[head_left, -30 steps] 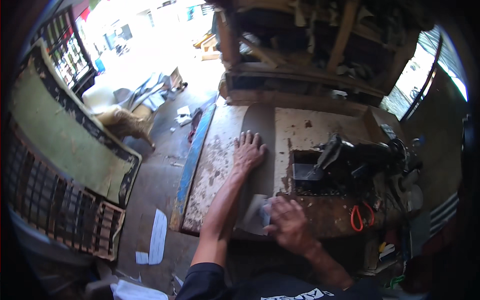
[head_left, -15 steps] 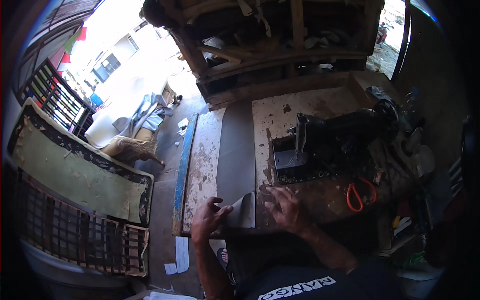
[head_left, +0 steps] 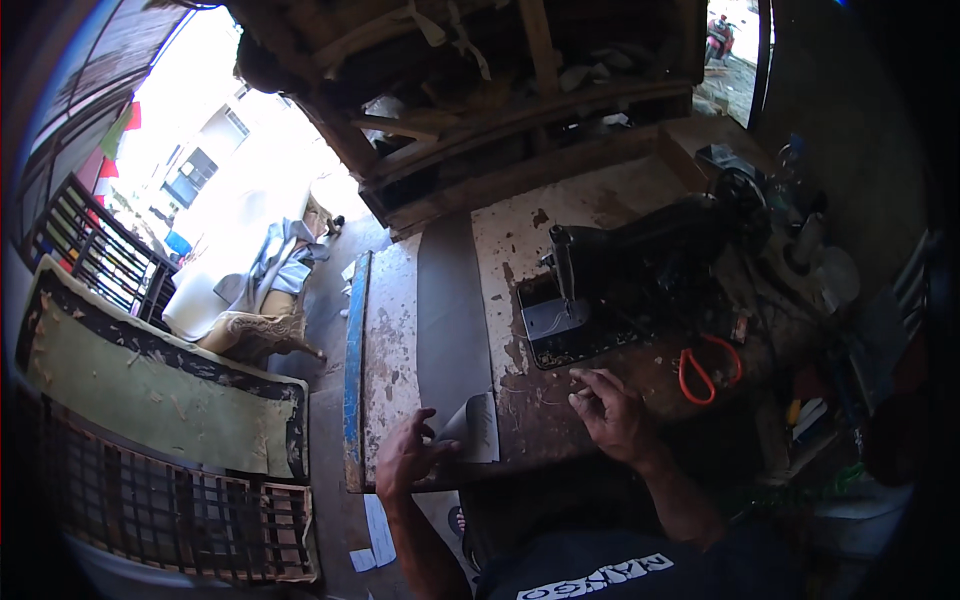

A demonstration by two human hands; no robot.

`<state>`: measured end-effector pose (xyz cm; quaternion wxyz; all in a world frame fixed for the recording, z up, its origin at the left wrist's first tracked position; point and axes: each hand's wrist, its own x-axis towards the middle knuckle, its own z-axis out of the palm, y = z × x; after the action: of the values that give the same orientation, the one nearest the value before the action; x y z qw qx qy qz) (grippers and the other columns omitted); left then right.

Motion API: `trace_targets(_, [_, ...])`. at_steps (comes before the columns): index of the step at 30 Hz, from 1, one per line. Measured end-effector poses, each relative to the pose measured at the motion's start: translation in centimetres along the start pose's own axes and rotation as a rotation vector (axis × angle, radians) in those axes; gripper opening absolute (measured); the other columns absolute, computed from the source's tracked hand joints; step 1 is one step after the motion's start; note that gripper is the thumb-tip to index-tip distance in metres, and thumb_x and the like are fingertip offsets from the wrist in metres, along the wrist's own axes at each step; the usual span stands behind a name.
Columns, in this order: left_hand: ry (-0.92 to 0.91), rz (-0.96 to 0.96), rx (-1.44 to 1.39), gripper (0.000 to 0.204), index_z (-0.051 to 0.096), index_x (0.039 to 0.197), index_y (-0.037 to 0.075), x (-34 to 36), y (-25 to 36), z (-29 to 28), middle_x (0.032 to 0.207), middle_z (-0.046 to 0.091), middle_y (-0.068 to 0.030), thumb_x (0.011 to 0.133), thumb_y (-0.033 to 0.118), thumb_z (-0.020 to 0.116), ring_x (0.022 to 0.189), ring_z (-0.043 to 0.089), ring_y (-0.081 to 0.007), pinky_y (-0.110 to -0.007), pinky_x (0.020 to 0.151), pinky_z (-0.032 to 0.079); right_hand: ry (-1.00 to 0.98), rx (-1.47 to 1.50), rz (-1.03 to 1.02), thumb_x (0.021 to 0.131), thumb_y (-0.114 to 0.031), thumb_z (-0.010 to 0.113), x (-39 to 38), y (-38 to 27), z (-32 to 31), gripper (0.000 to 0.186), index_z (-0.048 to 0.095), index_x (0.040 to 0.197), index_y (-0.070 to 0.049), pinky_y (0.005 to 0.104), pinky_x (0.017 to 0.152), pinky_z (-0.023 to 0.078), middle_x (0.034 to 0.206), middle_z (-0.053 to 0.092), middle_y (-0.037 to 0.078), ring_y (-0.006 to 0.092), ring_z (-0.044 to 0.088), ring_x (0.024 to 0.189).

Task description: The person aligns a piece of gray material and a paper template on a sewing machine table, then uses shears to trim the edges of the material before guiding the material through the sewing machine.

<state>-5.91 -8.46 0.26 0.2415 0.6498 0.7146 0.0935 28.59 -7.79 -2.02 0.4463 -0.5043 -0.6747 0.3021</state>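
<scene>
While looking down over the table (head_left: 392,340), can see into a rough wooden rack (head_left: 538,45) behind: can make out pale scraps (head_left: 590,75) and hanging strips (head_left: 470,52) inside, too dark farther in to tell more. Near the back right corner, can spot a small box (head_left: 726,158), contents hidden. Compared with half a second ago, find the right hand (head_left: 615,428) farther from the grey strip (head_left: 450,310) and nearer the red-orange looped handles (head_left: 684,372), but the left hand (head_left: 405,455) still at the curled near end. See the right grip loosely spread; see the left grip with fingers parted, but cannot tell of any pinch on the curl. Can follow the strip lying flat along the table, smooth and long-sided, with a paler rolled-up fold in front. Beside it, see chipped whitish paint, bare brown wood and a black sewing machine (head_left: 645,235). At far left, see a flaking green panel (head_left: 160,390) with a black border.
</scene>
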Motion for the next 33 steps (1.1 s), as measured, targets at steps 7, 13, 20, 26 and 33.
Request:
trace_targets(7, [-0.167,0.032,-0.250,0.040,0.071,0.126,-0.002,-0.7,8.6,-2.7,0.098,0.079,-0.0196,0.100,0.028,0.070,0.098,0.077,-0.0261,-0.035,0.089,0.058,-0.016,0.006,-0.009,0.101,-0.015,0.068,1.8,-0.5,-0.7,0.032,0.067,0.130,-0.001,0.0378,0.082,0.060,0.114,0.070,0.017,0.0281,0.075,0.092])
trace_targets(13, [0.053,0.169,-0.944,0.027,0.070,0.125,-0.003,2.4,5.4,3.6,0.105,0.076,-0.0149,0.107,0.016,0.063,0.093,0.075,-0.0201,-0.035,0.089,0.058,0.083,-0.043,-0.097,0.101,-0.013,0.067,4.2,-3.0,-0.2,0.026,0.069,0.125,-0.001,0.0380,0.083,0.060,0.112,0.071,0.016,0.0290,0.074,0.094])
trace_targets(20, [0.347,0.345,-0.555,0.025,0.070,0.119,0.000,2.3,4.3,8.4,0.114,0.071,-0.0135,0.094,0.001,0.068,0.102,0.073,-0.0281,-0.036,0.088,0.058,-0.228,-0.152,-0.381,0.102,-0.024,0.067,3.0,-2.8,7.6,0.042,0.063,0.139,-0.004,0.0457,0.108,0.049,0.136,0.065,0.019,0.0326,0.064,0.127])
trace_targets(26, [0.321,0.250,-0.587,0.047,0.054,0.143,0.003,1.7,2.2,7.8,0.134,0.065,-0.0193,0.097,0.002,0.064,0.131,0.060,-0.0389,-0.042,0.110,0.051,-0.543,-0.579,-0.296,0.104,-0.061,0.046,-1.8,0.7,6.9,0.077,0.044,0.160,-0.007,0.0564,0.129,0.019,0.168,0.039,0.014,0.0298,0.031,0.158])
trace_targets(33, [0.229,0.327,0.143,0.058,0.045,0.158,0.007,0.7,1.9,7.4,0.163,0.046,-0.0172,0.107,0.030,0.055,0.156,0.034,-0.0379,-0.053,0.130,0.020,-0.521,-0.672,-0.227,0.099,-0.070,0.046,-3.9,-0.6,4.6,0.088,0.041,0.161,-0.008,0.0593,0.128,0.018,0.169,0.039,0.012,0.0287,0.032,0.158])
